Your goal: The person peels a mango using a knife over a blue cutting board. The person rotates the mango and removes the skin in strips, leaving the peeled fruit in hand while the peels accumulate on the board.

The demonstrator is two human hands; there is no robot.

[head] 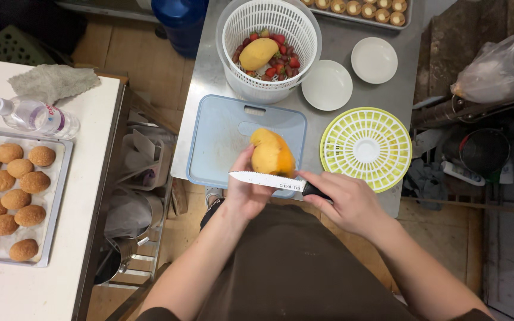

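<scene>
Steel worktable seen from your head camera, with you cutting a mango over a board.

Your left hand (pixel 246 189) wraps around the yellow mango (pixel 272 154), lifting it above the pale blue cutting board (pixel 221 139) so the blade has room. Your right hand (pixel 343 199) is clenched on the serrated knife (pixel 266 181), its blade level under the fruit. Far off, a white colander (pixel 269 44) keeps another mango and strawberries within reach; a yellow strainer lid (pixel 366 147) lies right.

basket: white colander (pixel 269 44) holding strawberries (pixel 282 59) and a second mango (pixel 257 53)
plates: two white saucers (pixel 327 85), (pixel 374 60)
lid: yellow slotted disc (pixel 366 148)
left table: tray of browned buns (pixel 8 199), water bottle (pixel 34 117), grey cloth (pixel 52 82)
far edge: tray of small tarts (pixel 358 8), possibly
</scene>
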